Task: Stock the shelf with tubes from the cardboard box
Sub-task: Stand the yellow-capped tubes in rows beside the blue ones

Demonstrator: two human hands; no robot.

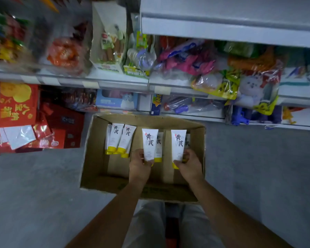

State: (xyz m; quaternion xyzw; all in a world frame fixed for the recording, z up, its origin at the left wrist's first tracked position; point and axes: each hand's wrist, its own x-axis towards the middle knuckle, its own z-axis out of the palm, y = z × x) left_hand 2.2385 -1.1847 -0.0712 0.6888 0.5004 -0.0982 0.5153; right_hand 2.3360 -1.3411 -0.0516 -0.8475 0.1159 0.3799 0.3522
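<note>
An open cardboard box [95, 158] stands on the grey floor below the shelves. Several white tubes with yellow caps [119, 138] lean at its far left. My left hand [139, 162] grips the cap end of a white tube [149, 143] held upright over the box. My right hand [189, 162] grips another white tube [178, 143] the same way. Behind each held tube one more tube shows partly. The top shelf [222, 29] at the upper right is a bare white board.
Shelves [115, 81] packed with snack bags and toys run across the top. Red gift boxes [16, 104] are stacked on the floor to the left of the box. Grey floor lies on both sides. My legs stand just behind the box.
</note>
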